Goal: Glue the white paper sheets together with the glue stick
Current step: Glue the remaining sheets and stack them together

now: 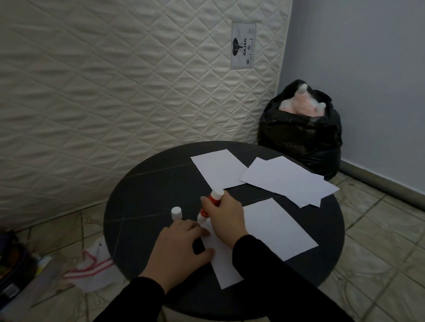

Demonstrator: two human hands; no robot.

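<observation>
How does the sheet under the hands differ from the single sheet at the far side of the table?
The near sheet is being worked on: the left hand presses its edge and the right hand holds the glue stick over it. The far sheet lies untouched. The near sheet is partly hidden by hands and sleeves; the far sheet has one corner tucked under the stack. Both are white, flat on the table.

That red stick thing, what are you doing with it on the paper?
A person is gluing paper. The right hand grips the red and white glue stick with its tip down on the near paper sheet, at its left edge. The left hand presses that sheet flat. The white cap stands off on the round black table. More white sheets lie farther back, waiting.
</observation>
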